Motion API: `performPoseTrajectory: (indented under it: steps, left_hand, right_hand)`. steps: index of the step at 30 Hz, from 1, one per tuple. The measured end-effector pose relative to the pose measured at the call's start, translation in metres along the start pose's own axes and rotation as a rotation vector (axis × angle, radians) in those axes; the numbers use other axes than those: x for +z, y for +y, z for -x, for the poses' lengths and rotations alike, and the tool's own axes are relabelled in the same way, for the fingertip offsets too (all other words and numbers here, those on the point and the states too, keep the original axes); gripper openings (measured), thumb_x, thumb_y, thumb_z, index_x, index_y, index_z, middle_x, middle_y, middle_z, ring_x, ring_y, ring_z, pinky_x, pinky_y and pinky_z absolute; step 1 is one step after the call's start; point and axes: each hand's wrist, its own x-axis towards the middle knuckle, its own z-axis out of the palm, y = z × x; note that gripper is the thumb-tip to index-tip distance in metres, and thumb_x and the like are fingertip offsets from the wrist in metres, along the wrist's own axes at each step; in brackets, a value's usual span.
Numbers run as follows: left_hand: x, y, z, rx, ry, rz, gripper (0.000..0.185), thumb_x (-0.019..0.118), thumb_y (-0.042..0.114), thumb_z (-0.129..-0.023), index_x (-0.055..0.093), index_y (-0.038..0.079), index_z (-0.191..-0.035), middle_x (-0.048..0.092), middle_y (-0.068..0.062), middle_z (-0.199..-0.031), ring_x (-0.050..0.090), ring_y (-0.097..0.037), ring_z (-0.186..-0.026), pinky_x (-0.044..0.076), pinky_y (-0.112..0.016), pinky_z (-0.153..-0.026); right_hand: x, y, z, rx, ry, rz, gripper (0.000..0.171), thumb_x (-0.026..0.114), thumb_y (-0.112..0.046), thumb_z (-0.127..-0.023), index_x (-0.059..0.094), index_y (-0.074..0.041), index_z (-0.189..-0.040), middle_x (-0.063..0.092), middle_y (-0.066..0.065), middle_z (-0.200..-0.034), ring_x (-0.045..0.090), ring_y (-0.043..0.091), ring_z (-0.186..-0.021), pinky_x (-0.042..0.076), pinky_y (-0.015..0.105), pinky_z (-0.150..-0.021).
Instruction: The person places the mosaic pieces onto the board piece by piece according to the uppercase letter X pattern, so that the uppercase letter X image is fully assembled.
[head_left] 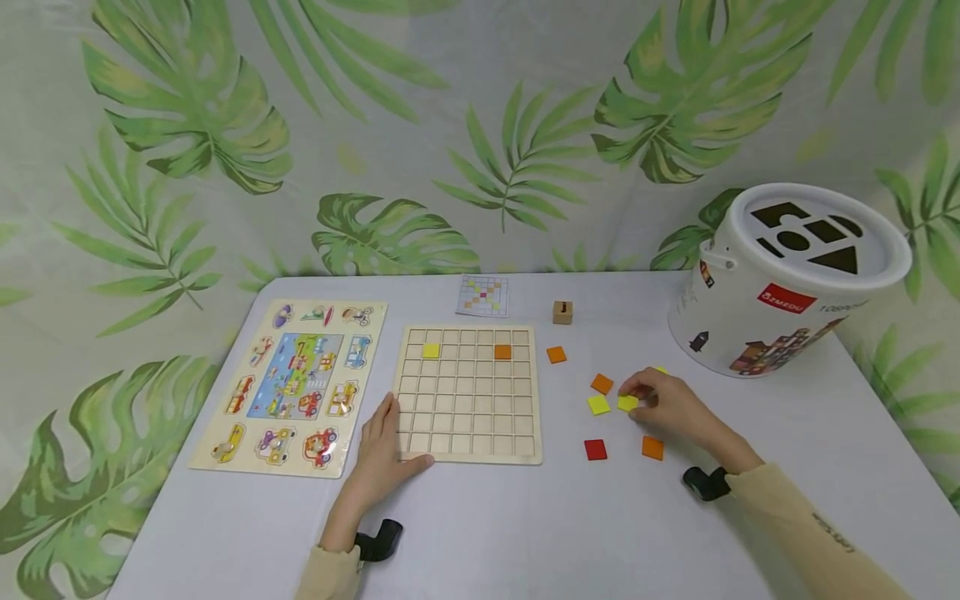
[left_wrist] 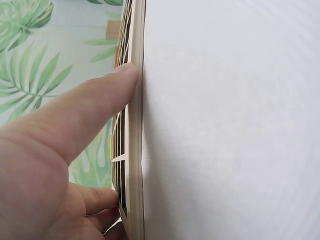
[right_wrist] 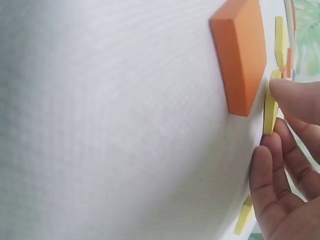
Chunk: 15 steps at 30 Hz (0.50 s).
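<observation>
My left hand [head_left: 382,454] rests at the near left corner of a wooden grid board [head_left: 465,459]. Its fingers lie along the left side and the thumb [left_wrist: 107,90] touches the near rim. One yellow tile [head_left: 431,351] and one orange tile [head_left: 502,352] sit in the board's second row. Right of the board, my right hand [head_left: 667,404] pinches a yellow square tile [head_left: 627,403] between thumb and fingers, low over the table. Close by lie another yellow tile [head_left: 598,405], an orange tile [right_wrist: 242,60] and a red tile [head_left: 596,450]. A further yellow tile [right_wrist: 244,215] is partly hidden behind the hand.
A picture puzzle board [head_left: 352,333] lies at the left. Behind the grid board are a printed pattern card [head_left: 483,296] and a small wooden cube [head_left: 562,312]. A white bucket [head_left: 750,308] with a shape-slotted lid stands at the back right. Leaf-patterned cloth [head_left: 525,125] hangs behind.
</observation>
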Motion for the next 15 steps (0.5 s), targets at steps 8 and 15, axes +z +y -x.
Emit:
performPoseTrajectory:
  steps: [8, 15]
  left_hand:
    - [0.0, 0.0, 0.0, -0.009, -0.004, -0.001, 0.101, 0.079, 0.022, -0.079, 0.013, -0.015, -0.145, 0.007, -0.028, -0.154, 0.009, -0.045, -0.137, 0.013, -0.058, -0.108]
    - [0.0, -0.001, -0.001, -0.005, -0.006, -0.005, 0.101, 0.079, 0.023, -0.08, 0.012, -0.016, -0.145, 0.007, -0.027, -0.154, 0.009, -0.044, -0.138, 0.014, -0.058, -0.108]
  right_hand:
    - [-0.001, -0.013, -0.01, -0.013, 0.013, 0.013, 0.022, 0.071, 0.004, -0.078, 0.065, -0.002, -0.099, 0.061, 0.005, -0.094, 0.053, 0.024, -0.086, 0.051, 0.04, -0.08]
    - [0.002, -0.041, -0.033, -0.1, 0.036, -0.04, 0.021, 0.071, 0.003, -0.079, 0.067, -0.002, -0.099, 0.063, 0.005, -0.096, 0.055, 0.023, -0.088, 0.051, 0.039, -0.078]
